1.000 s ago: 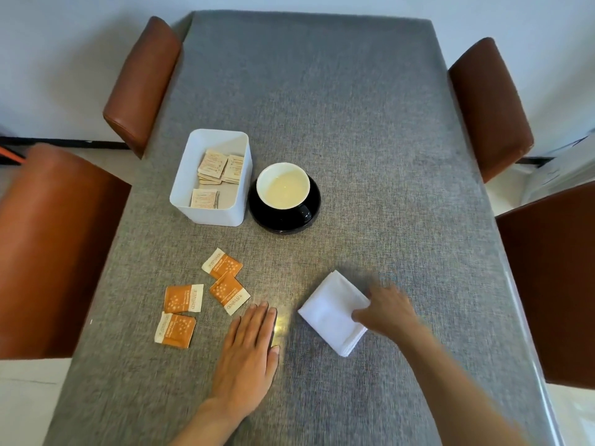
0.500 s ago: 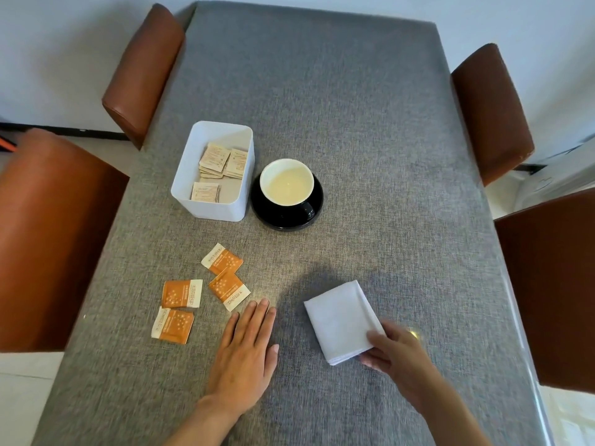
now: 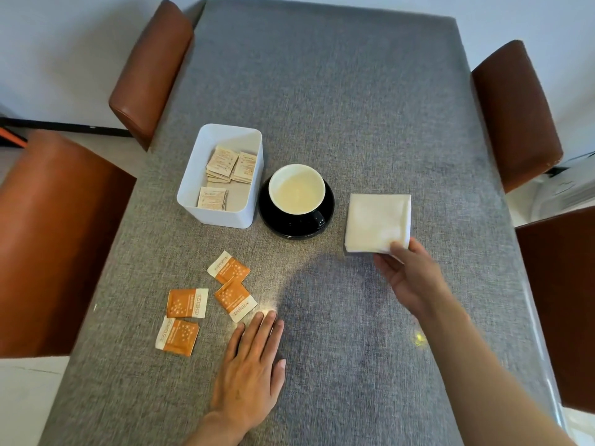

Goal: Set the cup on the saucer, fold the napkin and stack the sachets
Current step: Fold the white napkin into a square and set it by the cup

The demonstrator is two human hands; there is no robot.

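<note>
Seen from your head camera, your right hand (image 3: 415,278) pinches the near right corner of the folded white napkin (image 3: 376,222), which lies on the grey tabletop (image 3: 354,101) just right of the cup (image 3: 296,188) sitting on its black saucer (image 3: 277,220). Your left hand (image 3: 249,371) rests flat and spread on the cloth, fingertips just beside the nearest of four loose orange sachets (image 3: 235,299), while a white box (image 3: 222,217) left of the saucer holds pale sachets (image 3: 230,165).
</note>
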